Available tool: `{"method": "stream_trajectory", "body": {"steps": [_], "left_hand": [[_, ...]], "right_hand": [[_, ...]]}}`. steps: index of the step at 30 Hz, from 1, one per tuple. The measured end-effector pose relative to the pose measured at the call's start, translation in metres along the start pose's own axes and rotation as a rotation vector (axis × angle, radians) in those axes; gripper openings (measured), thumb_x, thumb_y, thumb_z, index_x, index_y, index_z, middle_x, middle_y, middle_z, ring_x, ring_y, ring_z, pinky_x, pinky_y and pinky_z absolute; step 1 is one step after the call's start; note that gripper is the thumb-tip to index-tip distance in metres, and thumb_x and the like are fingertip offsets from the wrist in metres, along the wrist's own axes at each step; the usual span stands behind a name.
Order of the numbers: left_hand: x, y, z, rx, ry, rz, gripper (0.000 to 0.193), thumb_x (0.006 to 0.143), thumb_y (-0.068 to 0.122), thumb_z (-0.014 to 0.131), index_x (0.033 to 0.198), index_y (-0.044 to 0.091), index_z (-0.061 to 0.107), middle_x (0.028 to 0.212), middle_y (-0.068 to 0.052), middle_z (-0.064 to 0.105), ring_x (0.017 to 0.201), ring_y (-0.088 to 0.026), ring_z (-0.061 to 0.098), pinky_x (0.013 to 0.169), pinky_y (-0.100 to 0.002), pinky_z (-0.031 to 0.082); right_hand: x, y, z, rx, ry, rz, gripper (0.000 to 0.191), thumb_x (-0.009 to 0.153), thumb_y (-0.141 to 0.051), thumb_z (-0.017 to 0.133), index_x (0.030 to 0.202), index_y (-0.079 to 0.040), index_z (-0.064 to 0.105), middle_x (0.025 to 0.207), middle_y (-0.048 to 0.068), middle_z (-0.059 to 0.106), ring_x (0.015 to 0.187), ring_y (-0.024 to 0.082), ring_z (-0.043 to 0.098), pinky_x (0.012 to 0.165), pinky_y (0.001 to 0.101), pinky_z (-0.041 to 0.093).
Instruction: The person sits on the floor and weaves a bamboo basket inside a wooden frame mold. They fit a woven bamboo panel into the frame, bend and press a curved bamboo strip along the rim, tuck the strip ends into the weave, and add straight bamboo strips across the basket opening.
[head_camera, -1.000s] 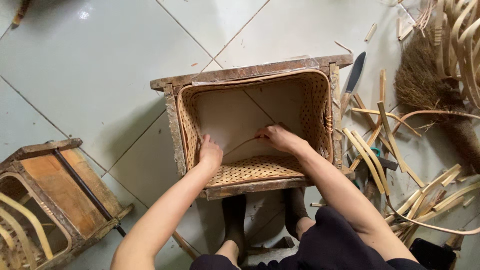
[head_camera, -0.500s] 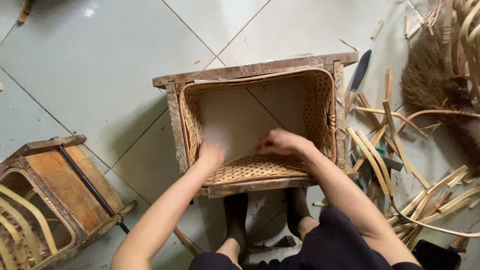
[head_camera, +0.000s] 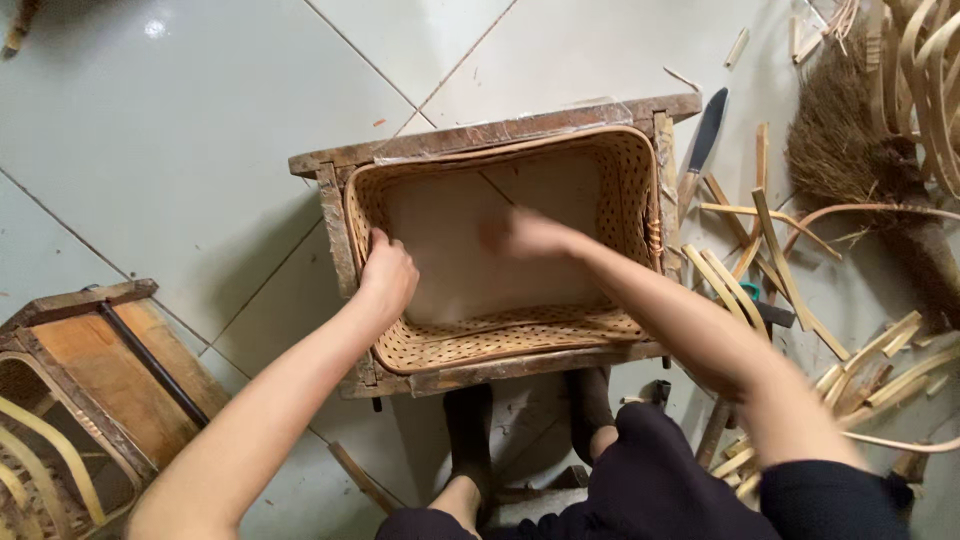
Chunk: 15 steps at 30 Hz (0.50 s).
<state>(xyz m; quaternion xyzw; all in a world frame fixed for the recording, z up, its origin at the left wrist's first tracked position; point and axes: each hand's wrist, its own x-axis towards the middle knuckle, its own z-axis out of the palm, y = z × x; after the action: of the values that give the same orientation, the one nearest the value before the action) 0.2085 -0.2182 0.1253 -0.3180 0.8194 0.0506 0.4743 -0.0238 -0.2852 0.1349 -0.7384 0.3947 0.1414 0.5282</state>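
Note:
A woven cane basket (head_camera: 500, 345) sits inside a worn rectangular wooden frame (head_camera: 480, 137) on the tiled floor. A pale sheet lines its bottom. My left hand (head_camera: 386, 275) grips the basket's left woven rim, fingers curled over the edge. My right hand (head_camera: 525, 235) is blurred with motion inside the basket, over the pale bottom, fingers apart and holding nothing I can see.
Split bamboo strips (head_camera: 760, 270) lie scattered on the right, with a dark-handled knife (head_camera: 703, 140) beside the frame. A brush broom (head_camera: 860, 150) lies at far right. Another wooden frame with cane (head_camera: 80, 390) stands at lower left. My feet rest under the frame.
My left hand moved from the near woven edge up to the basket's left rim. My right hand swept from the near edge toward the middle of the basket's inside.

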Motion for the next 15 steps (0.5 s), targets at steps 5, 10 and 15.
{"method": "stream_trajectory", "body": {"steps": [5, 10, 15], "left_hand": [[-0.008, -0.002, 0.009, 0.124, 0.031, 0.048, 0.038, 0.102, 0.032, 0.050, 0.119, 0.011, 0.076, 0.128, -0.010, 0.068, 0.138, -0.032, 0.046, 0.116, -0.059, 0.027], [0.004, 0.000, 0.022, -0.002, 0.080, 0.007, 0.036, 0.102, 0.026, 0.050, 0.119, 0.008, 0.076, 0.117, -0.011, 0.073, 0.123, -0.034, 0.061, 0.113, -0.059, 0.034], [0.012, 0.001, 0.032, 0.006, 0.166, -0.023, 0.034, 0.102, 0.024, 0.049, 0.107, 0.010, 0.080, 0.103, -0.011, 0.076, 0.115, -0.033, 0.066, 0.120, -0.053, 0.029]], "right_hand": [[0.032, -0.031, -0.034, 1.470, 0.354, 0.119, 0.032, 0.099, -0.030, 0.054, 0.119, -0.009, 0.067, 0.110, 0.009, 0.075, 0.094, 0.023, 0.076, 0.085, 0.0458, 0.062], [0.035, -0.035, -0.029, 1.522, 0.491, 0.133, 0.025, 0.099, -0.025, 0.060, 0.107, -0.004, 0.070, 0.094, 0.013, 0.074, 0.085, 0.028, 0.073, 0.078, 0.0449, 0.064], [0.037, -0.032, -0.020, 1.515, 0.595, 0.096, 0.026, 0.096, -0.029, 0.061, 0.101, -0.006, 0.070, 0.078, 0.008, 0.068, 0.072, 0.024, 0.070, 0.069, 0.0415, 0.064]]}}
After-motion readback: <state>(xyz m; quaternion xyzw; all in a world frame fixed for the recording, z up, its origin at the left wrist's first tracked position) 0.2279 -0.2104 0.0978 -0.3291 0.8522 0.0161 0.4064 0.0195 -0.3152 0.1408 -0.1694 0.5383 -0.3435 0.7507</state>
